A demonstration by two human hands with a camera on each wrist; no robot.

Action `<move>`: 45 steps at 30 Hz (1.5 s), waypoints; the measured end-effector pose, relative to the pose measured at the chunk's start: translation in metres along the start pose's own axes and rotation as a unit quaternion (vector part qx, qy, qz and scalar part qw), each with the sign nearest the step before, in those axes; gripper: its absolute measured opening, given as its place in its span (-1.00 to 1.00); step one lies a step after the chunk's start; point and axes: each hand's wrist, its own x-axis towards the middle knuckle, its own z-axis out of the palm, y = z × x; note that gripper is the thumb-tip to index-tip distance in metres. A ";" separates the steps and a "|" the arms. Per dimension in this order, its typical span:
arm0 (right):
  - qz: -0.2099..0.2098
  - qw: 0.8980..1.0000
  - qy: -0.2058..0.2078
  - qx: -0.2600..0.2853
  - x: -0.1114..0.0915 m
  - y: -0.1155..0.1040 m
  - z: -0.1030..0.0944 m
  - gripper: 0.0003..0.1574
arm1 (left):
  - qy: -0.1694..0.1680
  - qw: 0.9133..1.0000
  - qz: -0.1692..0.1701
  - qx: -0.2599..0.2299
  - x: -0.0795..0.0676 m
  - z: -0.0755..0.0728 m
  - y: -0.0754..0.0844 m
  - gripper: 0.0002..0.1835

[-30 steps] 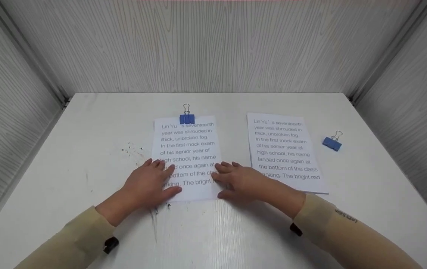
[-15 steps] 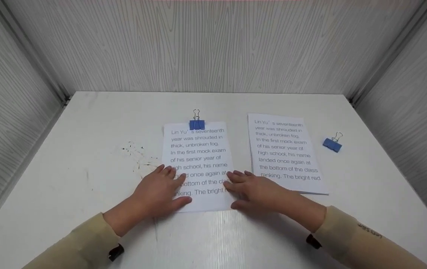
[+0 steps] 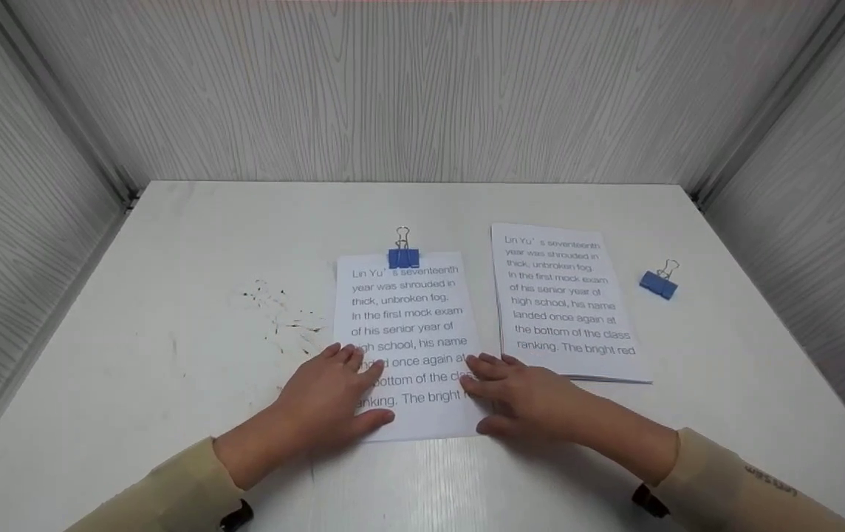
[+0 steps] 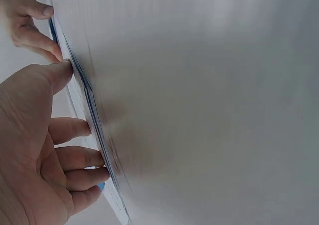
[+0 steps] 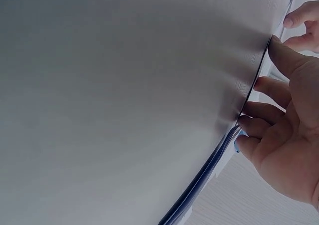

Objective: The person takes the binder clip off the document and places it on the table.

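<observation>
You've got your left hand (image 3: 326,399) and right hand (image 3: 529,399) resting at either side of the clipped paper stack (image 3: 411,325) on the desk (image 3: 193,295), grip spread, clamped on nothing, and it's probably light, floppy, slippery, the blue clip (image 3: 403,258) up top looking your surest hold.

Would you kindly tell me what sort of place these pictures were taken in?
Probably an enclosed work booth: wood-grain panels wall in a white table at the back and sides, and it bears a clipped paper stack and an unclipped paper stack.
</observation>
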 end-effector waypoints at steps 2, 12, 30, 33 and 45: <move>-0.001 1.000 0.001 0.000 -0.002 -0.001 0.001 -0.16 | 0.000 1.000 0.003 -0.001 -0.001 0.000 0.001 -0.18; 0.006 0.998 0.058 0.028 0.004 0.012 -0.017 -0.19 | -0.007 1.000 0.007 -0.008 -0.002 0.003 0.006 -0.18; 0.173 0.937 0.168 0.253 0.127 0.096 -0.061 -0.13 | 0.003 1.000 0.012 -0.005 -0.008 0.004 0.006 -0.20; 0.179 0.933 0.156 0.271 0.135 0.100 -0.058 -0.07 | 0.000 1.000 0.009 -0.008 -0.008 0.004 0.007 -0.20; 0.186 0.945 0.106 0.249 0.147 0.105 -0.050 0.09 | 0.001 1.000 0.006 -0.004 -0.008 0.003 0.009 -0.20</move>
